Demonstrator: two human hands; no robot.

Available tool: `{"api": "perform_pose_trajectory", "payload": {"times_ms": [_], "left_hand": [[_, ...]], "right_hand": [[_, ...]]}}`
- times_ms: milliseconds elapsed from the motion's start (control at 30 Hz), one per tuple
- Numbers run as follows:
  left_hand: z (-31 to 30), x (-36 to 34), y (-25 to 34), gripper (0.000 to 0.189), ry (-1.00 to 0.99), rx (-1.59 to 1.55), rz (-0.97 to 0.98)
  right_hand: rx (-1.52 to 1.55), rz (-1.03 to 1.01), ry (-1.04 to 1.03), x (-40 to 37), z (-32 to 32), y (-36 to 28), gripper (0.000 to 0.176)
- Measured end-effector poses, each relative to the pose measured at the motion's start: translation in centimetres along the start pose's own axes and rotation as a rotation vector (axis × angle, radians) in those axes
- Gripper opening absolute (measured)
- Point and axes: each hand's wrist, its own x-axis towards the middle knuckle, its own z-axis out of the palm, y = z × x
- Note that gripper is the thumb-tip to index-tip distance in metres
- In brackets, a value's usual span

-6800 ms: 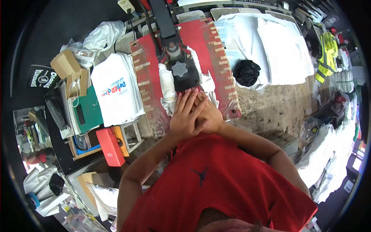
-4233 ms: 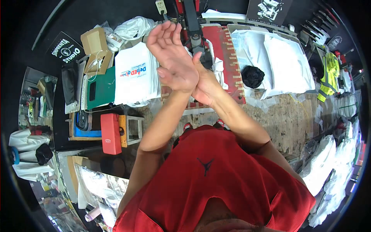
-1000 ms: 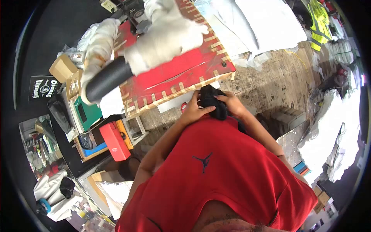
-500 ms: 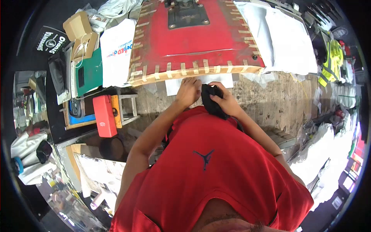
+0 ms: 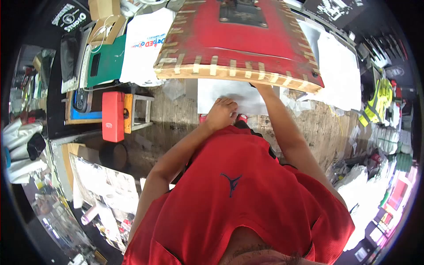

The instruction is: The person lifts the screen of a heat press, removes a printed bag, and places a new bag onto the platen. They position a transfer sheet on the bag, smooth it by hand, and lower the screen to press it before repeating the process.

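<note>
Left hand (image 5: pixel 223 114): fingers bent inward, palm turned out of sight; cannot tell whether it grips anything. In view it overlaps the near part of a white sheet (image 5: pixel 212 90); contact unclear. Right hand (image 5: pixel 262 88): mostly hidden beneath the front edge of the red press (image 5: pixel 247 48), a scrap of black cloth (image 5: pixel 253 85) showing beside it; grip cannot be told. Press raised above the sheet, tape strips along its rim. To its left, printed white bags (image 5: pixel 143 51); nearer, a red box (image 5: pixel 113 117) beside a stool (image 5: pixel 140 115).
</note>
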Motion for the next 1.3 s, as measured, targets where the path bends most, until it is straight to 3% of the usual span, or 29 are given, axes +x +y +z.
{"api": "perform_pose_trajectory", "payload": {"times_ms": [33,100,167,433,500,667,800,900,967,1033,1133,1200,1300], "left_hand": [[0.0,0.1,0.0,0.016,0.007,-0.004,-0.004],[-0.1,0.0,-0.2,0.014,0.017,-0.012,-0.016],[0.0,0.5,-0.6,0.012,0.017,-0.036,-0.033],[-0.5,2.2,-0.7,0.012,-0.087,-0.129,-0.071],[-0.4,2.5,-0.8,0.017,0.019,-0.080,-0.004],[-0.4,3.4,-1.0,0.030,-0.056,-0.064,-0.014],[-0.5,2.6,-1.0,0.038,-0.040,-0.085,-0.038],[0.3,2.4,-0.9,0.037,-0.112,-0.014,-0.072],[0.3,2.2,-1.4,0.041,-0.107,-0.032,-0.054],[0.2,2.5,-1.4,0.045,-0.094,-0.059,-0.028],[-2.0,2.8,-1.6,0.048,0.072,0.098,-0.307],[-2.4,2.3,-2.5,0.047,0.072,0.115,-0.313],[-3.0,2.2,-2.8,0.047,0.118,0.122,-0.313]], "right_hand": [[-0.203,-0.132,0.203,0.1,0.6,-0.4,0.053],[0.128,0.071,0.017,-0.2,-1.3,-2.3,0.050],[0.178,0.114,-0.005,0.0,-1.8,-2.3,0.050],[0.272,-0.019,-0.120,1.1,3.0,4.6,0.051],[0.263,-0.027,-0.100,0.8,2.4,3.0,0.052],[0.186,-0.131,-0.005,-0.5,1.2,1.5,0.052],[0.569,0.026,-0.325,7.3,-0.4,-4.2,0.049],[0.737,0.030,-0.344,12.7,-1.5,-10.7,0.047],[0.804,0.021,-0.337,14.2,-1.7,-11.7,0.045],[0.825,0.038,-0.337,13.1,-1.6,-9.7,0.044],[0.748,0.105,-0.417,9.3,-0.8,-2.9,0.042],[0.661,0.102,-0.410,6.9,-0.2,1.5,0.040],[0.654,0.196,-0.579,8.2,-1.5,-0.3,0.038]]}}
